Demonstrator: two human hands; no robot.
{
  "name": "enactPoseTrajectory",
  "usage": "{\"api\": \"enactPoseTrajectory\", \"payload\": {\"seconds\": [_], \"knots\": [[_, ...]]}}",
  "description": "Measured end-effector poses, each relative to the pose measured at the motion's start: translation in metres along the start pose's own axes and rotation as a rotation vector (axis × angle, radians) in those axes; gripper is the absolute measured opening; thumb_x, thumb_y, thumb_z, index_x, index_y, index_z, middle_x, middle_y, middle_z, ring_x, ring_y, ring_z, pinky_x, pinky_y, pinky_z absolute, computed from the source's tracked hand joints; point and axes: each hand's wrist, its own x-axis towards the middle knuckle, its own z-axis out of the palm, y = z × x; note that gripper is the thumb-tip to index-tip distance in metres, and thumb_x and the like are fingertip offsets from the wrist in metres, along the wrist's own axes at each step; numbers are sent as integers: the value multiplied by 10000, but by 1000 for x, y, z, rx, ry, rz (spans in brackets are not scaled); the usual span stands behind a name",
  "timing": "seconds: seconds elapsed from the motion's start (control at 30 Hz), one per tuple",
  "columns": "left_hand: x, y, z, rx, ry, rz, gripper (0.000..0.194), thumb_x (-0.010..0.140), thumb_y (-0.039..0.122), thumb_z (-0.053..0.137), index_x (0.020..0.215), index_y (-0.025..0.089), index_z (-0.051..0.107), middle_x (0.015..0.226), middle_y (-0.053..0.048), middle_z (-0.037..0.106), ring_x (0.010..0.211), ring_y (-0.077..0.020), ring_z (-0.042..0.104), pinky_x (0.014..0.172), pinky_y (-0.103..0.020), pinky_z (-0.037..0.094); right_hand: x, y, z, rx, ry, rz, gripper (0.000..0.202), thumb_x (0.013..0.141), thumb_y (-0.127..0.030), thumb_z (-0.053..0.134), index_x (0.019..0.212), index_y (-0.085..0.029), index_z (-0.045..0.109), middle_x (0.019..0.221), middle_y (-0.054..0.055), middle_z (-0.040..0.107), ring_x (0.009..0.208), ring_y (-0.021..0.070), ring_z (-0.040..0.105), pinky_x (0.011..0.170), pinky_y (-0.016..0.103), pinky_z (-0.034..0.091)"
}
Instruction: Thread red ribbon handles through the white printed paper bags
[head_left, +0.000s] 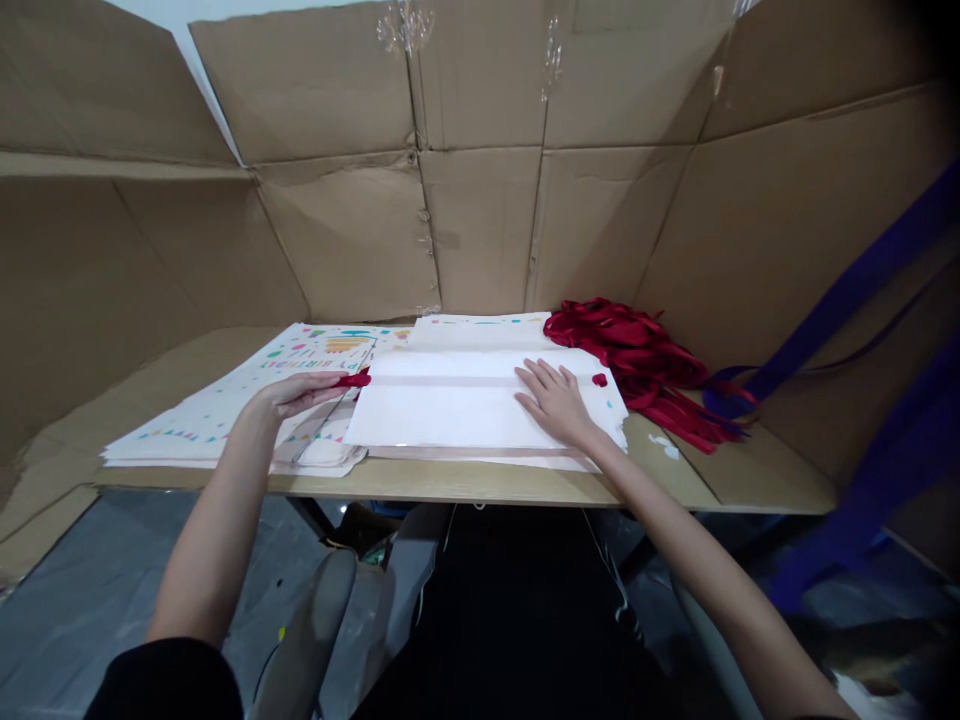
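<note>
My left hand (304, 392) pinches a red ribbon (355, 381) at the left edge of a flat white paper piece (442, 408), which looks like a folded paper bag. Spread flat on its right half lies my right hand (553, 400), holding nothing. Near the right edge of the paper sits a small red ribbon knot (599, 380). More white paper with coloured print lies beneath and behind it. To the left is a stack of white printed sheets (217, 400) with colourful birthday lettering, partly under my left hand.
A heap of dark red ribbons (630, 350) lies at the back right. Purple ribbon (810, 340) hangs beside it on the right. Cardboard walls (480, 220) enclose the back and sides of the wooden table (465, 482). White scraps (664, 446) lie near the ribbons.
</note>
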Motion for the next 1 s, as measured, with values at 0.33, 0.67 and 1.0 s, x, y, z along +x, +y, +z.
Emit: {"api": "enactPoseTrajectory", "payload": {"seconds": [0.33, 0.67, 1.0], "knots": [[7, -6, 12, 44, 37, 13, 236, 752, -31, 617, 926, 107, 697, 931, -130, 723, 887, -209, 707, 742, -202, 596, 0, -1, 2, -16, 4, 6, 502, 985, -444, 258, 1378, -199, 452, 1484, 77, 399, 1377, 258, 322, 1105, 486, 223], [8, -7, 12, 116, 29, 39, 223, 687, -70, 612, 780, 100, 723, 860, -128, 734, 856, -197, 711, 753, -190, 586, 0, 1, 5, -40, 12, 9, 499, 984, -451, 252, 1382, -218, 441, 1487, 64, 396, 1378, 250, 320, 1103, 481, 232], [-13, 1, 20, 426, 219, 332, 199, 584, 83, 770, 780, 97, 735, 850, -97, 738, 867, -240, 709, 863, -304, 570, -1, -1, -1, -31, -2, 12, 495, 984, -452, 255, 1375, -219, 450, 1483, 63, 402, 1375, 250, 329, 1110, 476, 230]]}}
